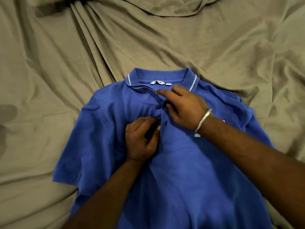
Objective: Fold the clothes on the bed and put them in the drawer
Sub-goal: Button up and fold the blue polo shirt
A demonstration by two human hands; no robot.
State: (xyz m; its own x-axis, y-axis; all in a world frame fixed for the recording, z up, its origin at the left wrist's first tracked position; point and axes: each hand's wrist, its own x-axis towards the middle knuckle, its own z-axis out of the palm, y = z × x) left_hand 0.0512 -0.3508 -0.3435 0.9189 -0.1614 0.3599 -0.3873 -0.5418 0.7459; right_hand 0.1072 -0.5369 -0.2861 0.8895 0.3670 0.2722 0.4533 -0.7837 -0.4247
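Both hands work the soft, floppy blue polo shirt (181, 162): left hand (140, 139) pinches a placket button, right hand (184, 108) rests flat near the collar; I'd lift it by the shoulders

the bed (49, 80) was covered by a wrinkled tan sheet (198, 38); a blue polo shirt (189, 171) lay spread face up directly on it
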